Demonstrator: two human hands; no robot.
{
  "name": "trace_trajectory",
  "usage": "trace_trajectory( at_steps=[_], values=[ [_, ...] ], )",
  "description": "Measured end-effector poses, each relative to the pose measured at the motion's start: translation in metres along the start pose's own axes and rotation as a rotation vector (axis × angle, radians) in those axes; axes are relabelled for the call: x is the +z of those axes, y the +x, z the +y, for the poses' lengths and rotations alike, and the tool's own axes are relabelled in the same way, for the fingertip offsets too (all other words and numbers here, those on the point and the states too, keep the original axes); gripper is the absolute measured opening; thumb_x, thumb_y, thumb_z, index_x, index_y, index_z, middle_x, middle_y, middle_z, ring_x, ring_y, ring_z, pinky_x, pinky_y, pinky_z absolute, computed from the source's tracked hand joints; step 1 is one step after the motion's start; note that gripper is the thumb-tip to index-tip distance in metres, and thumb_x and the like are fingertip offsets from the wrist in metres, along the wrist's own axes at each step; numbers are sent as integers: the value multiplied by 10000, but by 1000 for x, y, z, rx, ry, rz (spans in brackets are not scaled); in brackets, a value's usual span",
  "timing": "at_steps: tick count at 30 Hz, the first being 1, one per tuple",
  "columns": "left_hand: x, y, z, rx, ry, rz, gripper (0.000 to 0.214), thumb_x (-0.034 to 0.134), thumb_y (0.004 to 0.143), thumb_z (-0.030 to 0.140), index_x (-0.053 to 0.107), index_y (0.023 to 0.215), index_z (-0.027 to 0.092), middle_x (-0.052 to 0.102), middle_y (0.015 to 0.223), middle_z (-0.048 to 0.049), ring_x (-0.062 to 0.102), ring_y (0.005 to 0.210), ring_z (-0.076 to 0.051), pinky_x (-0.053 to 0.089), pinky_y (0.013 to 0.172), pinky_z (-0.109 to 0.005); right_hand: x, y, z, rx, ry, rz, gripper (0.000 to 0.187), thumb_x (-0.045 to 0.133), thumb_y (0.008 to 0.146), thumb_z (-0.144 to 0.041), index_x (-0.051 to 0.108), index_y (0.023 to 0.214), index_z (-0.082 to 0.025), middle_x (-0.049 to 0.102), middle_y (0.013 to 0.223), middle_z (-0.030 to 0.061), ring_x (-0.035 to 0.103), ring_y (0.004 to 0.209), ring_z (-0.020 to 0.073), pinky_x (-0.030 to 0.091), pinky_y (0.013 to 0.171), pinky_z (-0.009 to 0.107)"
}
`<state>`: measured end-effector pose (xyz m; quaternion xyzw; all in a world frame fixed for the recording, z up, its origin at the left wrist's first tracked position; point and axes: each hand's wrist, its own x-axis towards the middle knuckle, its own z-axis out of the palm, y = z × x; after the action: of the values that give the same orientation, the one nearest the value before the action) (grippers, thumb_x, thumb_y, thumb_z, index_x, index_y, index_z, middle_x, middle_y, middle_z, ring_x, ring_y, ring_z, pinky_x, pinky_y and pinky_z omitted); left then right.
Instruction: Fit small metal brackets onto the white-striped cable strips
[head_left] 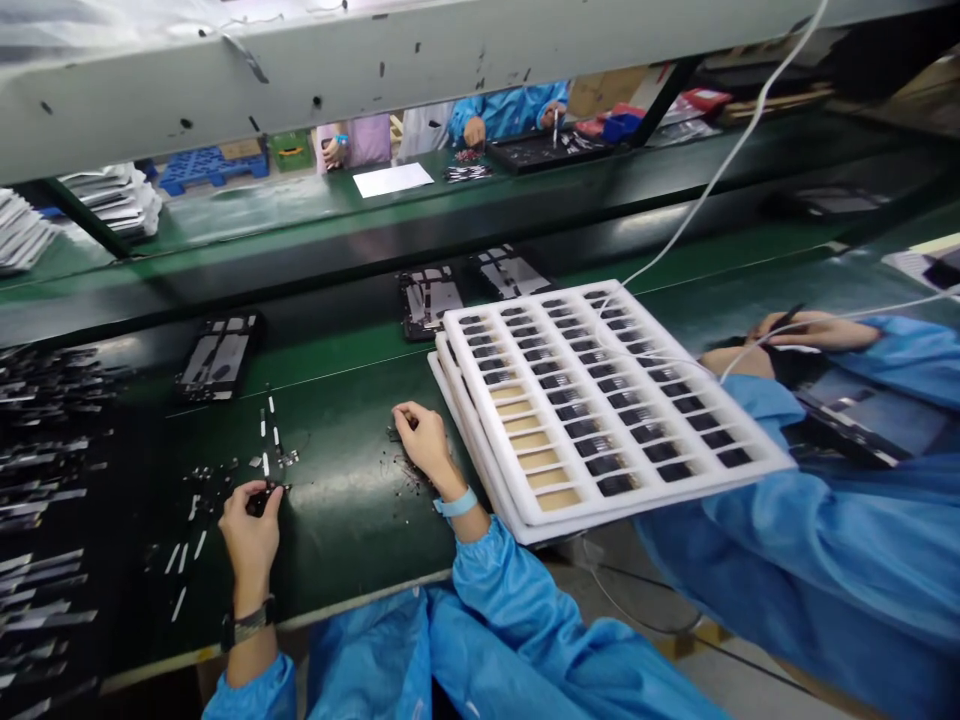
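My left hand (251, 530) is at the bench with thumb and fingers bent inward over small dark parts; what they pinch is too small to name. Around it lie loose black pieces (217, 482) and thin flex strips with white sections (265, 462). Farther right, my right hand (424, 445), a blue band at its wrist, has its fingertips closed beside a scatter of tiny dark bits (405, 475). Whatever sits between those fingertips is hidden. Close to that forearm stands a stack of white foam trays (534, 512), the top one holding rows of small black components.
Many dark strips with silvery ends (45, 520) cover the left side. Flat device frames (217, 355) lie along the back of the green bench (337, 520). A white cable (739, 130) hangs across the trays. A co-worker's hands (814, 330) work at the right; other people sit opposite.
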<state>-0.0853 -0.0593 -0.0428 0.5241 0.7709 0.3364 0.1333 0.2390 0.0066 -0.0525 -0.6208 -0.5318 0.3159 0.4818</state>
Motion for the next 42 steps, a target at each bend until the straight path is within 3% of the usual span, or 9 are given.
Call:
trace_trajectory(
  at_steps=[6,9,12,17,22,28,33,37,42],
  values=[
    [-23,7,2,-68,-287,-51,453,862,672,528,699,946,206,734,844,-40,710,817,-243,582,801,-387,-2,-2,-4,11,49,15,266,565,978,-378,771,913,-222,735,750,30,661,704,222,468,693,316],
    [-34,11,7,-270,-543,-99,545,961,543,482,675,900,186,711,782,-17,628,612,-166,452,517,-265,-2,-2,-5,19,73,13,270,570,980,-384,774,923,-217,731,744,26,667,708,217,468,693,310],
    [-43,16,16,-399,-723,-150,551,989,501,412,654,873,182,645,658,42,494,452,-102,305,406,-209,-1,-2,-6,24,90,5,259,575,975,-374,775,924,-216,726,733,21,674,709,215,470,699,310],
    [-46,25,31,-393,-741,-143,491,972,525,344,704,890,156,819,950,-88,582,517,-117,375,422,-222,-1,-1,-7,23,89,11,248,582,979,-368,776,926,-223,722,719,11,665,699,211,472,692,308],
    [-35,31,44,-304,-754,-211,461,982,587,352,745,933,160,822,1205,-155,705,665,-171,460,486,-241,-2,-1,-8,18,104,-1,253,573,980,-379,765,926,-224,728,735,12,669,700,208,467,694,307],
    [-22,30,58,-239,-822,-393,506,964,686,374,794,1124,187,745,1422,-152,798,1111,-313,632,722,-310,-2,-1,-9,16,125,4,264,564,973,-401,749,903,-227,723,729,17,668,704,212,467,697,311],
    [-15,18,72,-235,-801,-428,523,970,664,368,779,1104,159,738,1406,-192,814,1053,-352,603,609,-300,1,-1,-7,30,137,-9,237,568,968,-405,724,903,-240,727,732,15,674,688,205,501,695,311],
    [-11,4,85,-242,-786,-480,519,951,666,358,764,1101,146,748,1372,-217,820,974,-354,523,506,-272,6,-2,-5,106,371,-77,214,596,949,-427,668,898,-232,715,759,13,709,684,189,549,652,288],
    [-2,-8,103,-224,-779,-565,496,924,691,355,770,1108,136,738,1388,-218,809,866,-292,486,469,-254,8,-1,-9,181,508,-170,220,620,896,-430,644,879,-212,694,742,6,586,583,135,445,556,244]
  ],
)
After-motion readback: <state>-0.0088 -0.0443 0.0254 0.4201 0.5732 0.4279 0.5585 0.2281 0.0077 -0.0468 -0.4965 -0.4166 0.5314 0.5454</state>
